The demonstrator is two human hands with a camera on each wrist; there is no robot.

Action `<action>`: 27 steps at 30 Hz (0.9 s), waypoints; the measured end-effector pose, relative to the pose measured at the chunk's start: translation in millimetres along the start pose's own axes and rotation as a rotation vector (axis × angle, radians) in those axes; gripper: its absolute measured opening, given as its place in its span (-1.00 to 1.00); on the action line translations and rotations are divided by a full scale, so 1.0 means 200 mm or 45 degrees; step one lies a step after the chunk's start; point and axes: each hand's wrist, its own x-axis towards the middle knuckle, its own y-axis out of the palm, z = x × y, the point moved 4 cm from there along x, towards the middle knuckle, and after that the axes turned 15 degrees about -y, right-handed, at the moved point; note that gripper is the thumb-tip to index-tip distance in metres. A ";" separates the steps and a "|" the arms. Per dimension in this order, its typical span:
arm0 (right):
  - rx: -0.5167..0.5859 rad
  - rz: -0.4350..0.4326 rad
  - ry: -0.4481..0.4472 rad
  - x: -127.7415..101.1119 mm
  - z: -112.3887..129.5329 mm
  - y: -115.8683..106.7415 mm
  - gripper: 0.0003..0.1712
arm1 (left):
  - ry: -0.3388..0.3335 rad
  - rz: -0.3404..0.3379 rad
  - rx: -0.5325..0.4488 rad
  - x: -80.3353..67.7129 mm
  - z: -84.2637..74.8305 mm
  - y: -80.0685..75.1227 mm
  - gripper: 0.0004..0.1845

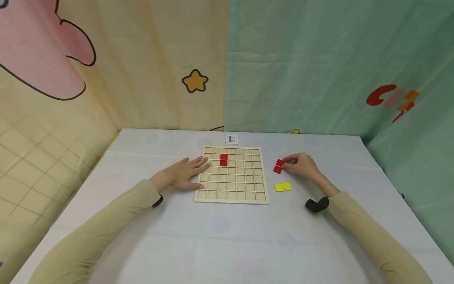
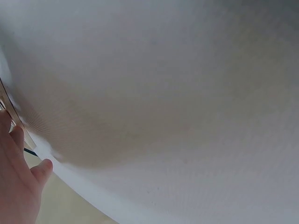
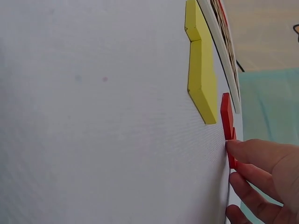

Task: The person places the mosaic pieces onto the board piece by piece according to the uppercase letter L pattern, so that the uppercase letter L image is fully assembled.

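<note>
Two loose red square tiles [image 1: 278, 166] on the white surface [image 1: 227, 236], right of the gridded wooden board [image 1: 232, 174], are pinched by the right hand [image 1: 301, 165], fingers together. The left hand [image 1: 182, 174] is laid flat, fingers spread, on the board's left edge.

Long beige sleeves [image 1: 369, 232], black wrist straps [image 1: 317, 205], bare hands.
</note>
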 end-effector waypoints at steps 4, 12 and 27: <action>-0.005 0.025 0.001 0.01 -0.01 0.00 -0.58 | -0.004 0.003 0.008 0.00 -0.01 0.00 -0.09; 0.008 0.053 0.008 0.02 -0.02 0.01 -0.56 | -0.010 0.015 0.017 0.00 -0.01 -0.01 -0.08; -0.046 0.010 -0.067 0.03 -0.01 0.00 -0.59 | -0.017 0.032 0.013 0.00 0.00 -0.01 -0.08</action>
